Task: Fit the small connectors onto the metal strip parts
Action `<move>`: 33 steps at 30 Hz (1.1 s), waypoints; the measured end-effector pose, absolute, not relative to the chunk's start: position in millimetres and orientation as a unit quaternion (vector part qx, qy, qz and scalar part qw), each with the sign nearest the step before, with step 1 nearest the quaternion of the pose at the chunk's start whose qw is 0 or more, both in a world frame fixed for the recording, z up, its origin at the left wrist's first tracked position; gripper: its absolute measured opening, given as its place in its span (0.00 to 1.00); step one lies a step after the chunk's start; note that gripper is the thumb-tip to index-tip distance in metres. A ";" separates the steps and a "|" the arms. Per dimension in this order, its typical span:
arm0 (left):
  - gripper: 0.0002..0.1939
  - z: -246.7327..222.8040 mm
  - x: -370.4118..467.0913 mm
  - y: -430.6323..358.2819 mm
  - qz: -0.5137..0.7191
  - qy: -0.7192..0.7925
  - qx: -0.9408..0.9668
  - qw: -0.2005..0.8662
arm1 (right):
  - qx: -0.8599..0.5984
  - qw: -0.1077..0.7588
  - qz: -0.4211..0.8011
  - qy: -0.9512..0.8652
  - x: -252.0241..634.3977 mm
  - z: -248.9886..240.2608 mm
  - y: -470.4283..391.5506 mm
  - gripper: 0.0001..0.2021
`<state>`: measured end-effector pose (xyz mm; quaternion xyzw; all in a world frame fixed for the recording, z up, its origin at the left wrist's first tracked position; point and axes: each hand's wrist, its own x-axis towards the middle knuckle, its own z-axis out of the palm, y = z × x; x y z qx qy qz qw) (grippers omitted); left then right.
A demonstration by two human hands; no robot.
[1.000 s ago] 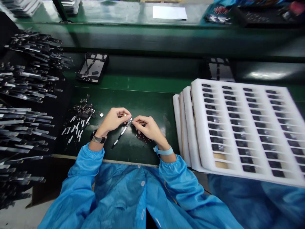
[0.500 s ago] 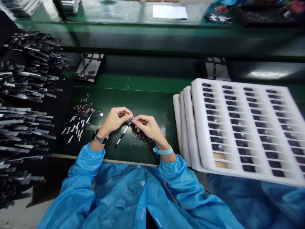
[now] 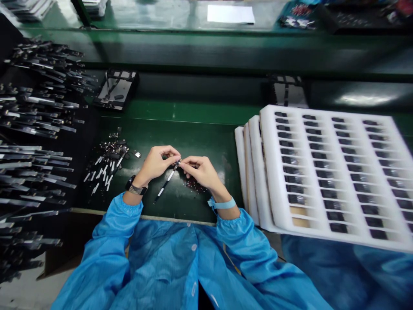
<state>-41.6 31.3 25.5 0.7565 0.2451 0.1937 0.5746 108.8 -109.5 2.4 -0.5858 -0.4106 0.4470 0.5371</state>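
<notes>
Above the green bench top, both hands meet at the upper end of a thin black-and-white flex cable [image 3: 167, 184]. My left hand [image 3: 158, 161] pinches its small metallic end between thumb and fingertips. From the other side, my right hand [image 3: 199, 172] pinches the same end, its thumb and forefinger closed. The cable's strip slants down to the left toward the bench. Small dark and reddish bits [image 3: 194, 186] lie under my right hand. Left of my hands lies a pile of small parts and white-striped strips [image 3: 105, 168], with a small silvery piece [image 3: 137, 154] beside it.
At the right, stacked white foam trays [image 3: 269, 172] hold rows of black parts. Bundles of flex strips [image 3: 35, 163] fill the left side. Two dark fixtures, one at back left [image 3: 116, 89] and one behind the trays [image 3: 288, 91], stand below a shelf with white paper [image 3: 230, 14].
Both hands keep their pinch on the cable end and have hardly moved. The back fixtures sit slightly further left in view.
</notes>
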 end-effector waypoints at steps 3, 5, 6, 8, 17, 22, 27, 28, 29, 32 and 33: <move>0.06 24.4 -42.1 31.2 0.190 0.246 0.759 0.573 | -0.585 0.540 0.447 -0.408 108.7 1.8 -109.1 0.19; 0.06 23.1 -42.4 31.0 0.191 0.244 0.765 0.565 | -0.586 0.543 0.443 -0.407 108.2 1.7 -108.8 0.18; 0.06 22.4 -42.4 30.9 0.192 0.244 0.768 0.560 | -0.587 0.543 0.441 -0.408 107.8 1.6 -108.7 0.18; 0.06 21.3 -42.1 30.7 0.192 0.246 0.768 0.559 | -0.589 0.543 0.439 -0.407 107.0 1.4 -108.4 0.19; 0.12 16.7 -39.0 32.3 0.170 0.253 0.697 0.649 | -0.558 0.545 0.505 -0.370 114.3 -2.5 -109.4 0.22; 0.15 13.9 -38.0 31.2 0.147 0.254 0.683 0.669 | -0.536 0.545 0.535 -0.360 120.3 -7.5 -110.4 0.23; 0.16 13.1 -36.7 29.7 0.154 0.253 0.679 0.671 | -0.530 0.554 0.539 -0.351 120.8 -11.1 -110.1 0.22; 0.16 13.1 -36.4 29.4 0.157 0.253 0.680 0.670 | -0.530 0.554 0.538 -0.350 120.6 -11.3 -110.0 0.22; 0.15 13.0 -36.2 29.1 0.159 0.253 0.681 0.669 | -0.531 0.555 0.536 -0.349 120.4 -11.4 -109.8 0.22; 0.14 12.3 -35.7 28.4 0.164 0.258 0.684 0.662 | -0.537 0.558 0.528 -0.348 119.3 -10.8 -109.1 0.22; 0.14 12.0 -35.7 28.3 0.164 0.260 0.685 0.661 | -0.539 0.559 0.526 -0.347 118.8 -10.5 -108.8 0.22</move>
